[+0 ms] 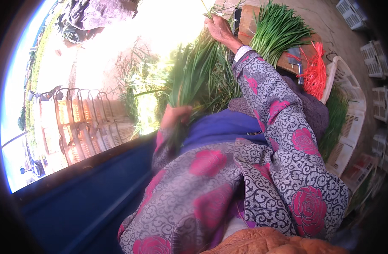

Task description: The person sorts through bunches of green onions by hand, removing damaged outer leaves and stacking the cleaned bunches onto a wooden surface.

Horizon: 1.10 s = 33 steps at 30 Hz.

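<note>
My left hand (176, 116) is closed around the lower end of a bunch of long flat-leaved chives (189, 78), whose leaves point up and away; the hand is blurred. Stretched out ahead, my right hand (221, 31) has its fingers pinched on a few thin yellowish blades (206, 9). Beyond and between the hands lies a loose heap of trimmed leaves and grass-like scraps (221, 70). Right of my right wrist, a thick bundle of green chives (278, 34) rests on a wooden board (247, 23).
Red plastic ties (315, 70) hang at the board's right end. A pale basket (348, 146) on the right holds more greens (334, 120). Stacked crates (84, 120) stand left, beyond a blue panel (88, 199). White crates (374, 57) line the far right; strong sunlight washes out the upper left.
</note>
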Tool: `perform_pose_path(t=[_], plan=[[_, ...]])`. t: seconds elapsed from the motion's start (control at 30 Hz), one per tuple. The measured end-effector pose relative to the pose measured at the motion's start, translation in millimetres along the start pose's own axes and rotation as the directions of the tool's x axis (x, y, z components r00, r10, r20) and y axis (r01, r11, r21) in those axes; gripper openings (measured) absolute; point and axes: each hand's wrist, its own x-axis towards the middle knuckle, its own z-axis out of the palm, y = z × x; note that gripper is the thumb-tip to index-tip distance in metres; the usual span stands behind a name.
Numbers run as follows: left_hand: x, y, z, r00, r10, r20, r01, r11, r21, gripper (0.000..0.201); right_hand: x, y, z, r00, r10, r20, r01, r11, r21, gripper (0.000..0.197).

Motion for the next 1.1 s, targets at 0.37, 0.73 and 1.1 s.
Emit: perform_pose_path(t=[0.37, 0.73, 1.1], plan=[[6, -28, -41, 0.993, -0.044, -0.106, 0.042, 0.999, -0.022, 0.039, 58, 94, -102, 0.723, 0.208, -0.659, -0.305, 0.952, -0.035, 0.031], [8, -27, -58, 0.998, 0.048, -0.032, -0.055, 0.951, -0.304, 0.017, -20, -34, -22, 0.858, 0.265, 0.441, -0.425, 0.848, 0.317, 0.063], [16, -35, -57, 0.997, 0.043, -0.071, -0.066, 0.927, -0.369, 0.037, -52, -32, 19, 0.656, 0.168, 0.736, -0.457, 0.864, 0.211, 0.053]])
